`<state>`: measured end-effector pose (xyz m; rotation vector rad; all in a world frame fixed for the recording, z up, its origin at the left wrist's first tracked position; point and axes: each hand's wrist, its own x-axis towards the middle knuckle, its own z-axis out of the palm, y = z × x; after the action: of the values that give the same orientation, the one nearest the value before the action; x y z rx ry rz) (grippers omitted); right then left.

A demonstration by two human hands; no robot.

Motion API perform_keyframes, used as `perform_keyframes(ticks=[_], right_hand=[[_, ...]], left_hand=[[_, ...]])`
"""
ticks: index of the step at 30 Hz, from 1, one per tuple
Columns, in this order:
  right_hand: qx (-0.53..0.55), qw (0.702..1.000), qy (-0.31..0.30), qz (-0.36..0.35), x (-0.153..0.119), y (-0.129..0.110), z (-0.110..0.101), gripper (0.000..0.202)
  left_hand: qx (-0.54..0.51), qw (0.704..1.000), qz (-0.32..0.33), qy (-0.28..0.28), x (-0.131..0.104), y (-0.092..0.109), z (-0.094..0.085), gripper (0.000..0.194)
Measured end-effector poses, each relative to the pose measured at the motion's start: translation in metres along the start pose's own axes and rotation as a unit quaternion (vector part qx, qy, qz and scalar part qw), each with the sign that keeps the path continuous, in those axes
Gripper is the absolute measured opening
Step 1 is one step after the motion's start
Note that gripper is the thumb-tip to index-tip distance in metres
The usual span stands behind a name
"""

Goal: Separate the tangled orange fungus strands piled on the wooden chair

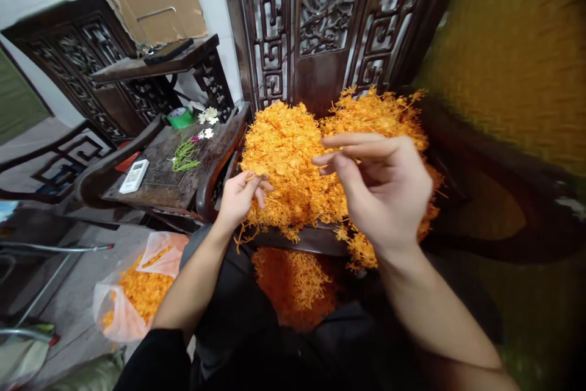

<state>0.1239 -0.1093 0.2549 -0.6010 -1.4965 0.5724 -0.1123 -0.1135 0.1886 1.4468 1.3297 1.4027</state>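
Note:
Heaps of small branching orange sprigs (pixel 286 141) lie on the seat of a carved dark wooden chair (pixel 320 83). At the heap's left front edge, my left hand (pixel 238 196) is closed in a pinch. A small orange sprig (pixel 251 175) shows at its thumb and forefinger. My right hand (pixel 389 186) hovers over the right part of the heap, palm turned left. Its fingers stretch out with gaps between them, and no object can be seen in them. Loose orange sprigs hang over the seat's front edge.
Left of the chair, a dark side table (pixel 171 186) bears a white remote (pixel 134 176), green tape (pixel 180 117), green stems (pixel 185 156) and white flowers (pixel 208 115). On the floor, a plastic bag (pixel 123 312) holds more orange pieces. Metal tubes (pixel 55 247) stick in from the left.

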Motion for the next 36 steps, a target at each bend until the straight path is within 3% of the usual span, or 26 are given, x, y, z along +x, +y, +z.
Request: perform_keyframes(ticks=[4,10,15,17,21,23,27,31,34,36], right_hand=[[-0.054,0.989,-0.100,0.091,-0.003,0.017,-0.002,0.018],[-0.080,0.937,-0.254,0.227,-0.008,0.040,0.004,0.072],[-0.088,0.947,-0.242,0.190,-0.008,0.041,0.006,0.098],[-0.072,0.947,-0.248,0.192,-0.006,0.043,0.004,0.095],[-0.021,0.925,-0.322,0.203,-0.003,0.052,0.005,0.059],[-0.065,0.937,-0.286,0.188,-0.004,0.058,0.008,0.042],[-0.167,0.970,-0.077,0.158,-0.007,0.077,0.015,0.041],[-0.155,0.973,-0.029,0.169,-0.005,0.101,0.013,0.042],[-0.112,0.966,0.040,0.230,0.000,0.113,0.005,0.042],[-0.020,0.950,0.028,0.310,0.001,0.114,0.005,0.042]], left_hand=[[-0.041,0.997,0.052,-0.040,-0.005,0.008,0.002,0.033],[0.036,0.991,0.098,-0.078,-0.011,0.010,0.001,0.028],[0.139,0.970,0.165,-0.108,-0.012,0.007,-0.004,0.027],[0.192,0.952,0.200,-0.132,-0.012,0.009,-0.006,0.028],[0.276,0.904,0.286,-0.159,-0.013,0.016,-0.007,0.025],[0.278,0.894,0.310,-0.164,-0.013,0.021,-0.005,0.023],[0.253,0.903,0.285,-0.198,-0.013,0.029,-0.003,0.024],[0.220,0.924,0.242,-0.199,-0.013,0.031,-0.014,0.026],[0.177,0.952,0.215,-0.127,-0.014,0.030,-0.026,0.028],[0.158,0.964,0.196,-0.086,-0.013,0.029,-0.030,0.033]])
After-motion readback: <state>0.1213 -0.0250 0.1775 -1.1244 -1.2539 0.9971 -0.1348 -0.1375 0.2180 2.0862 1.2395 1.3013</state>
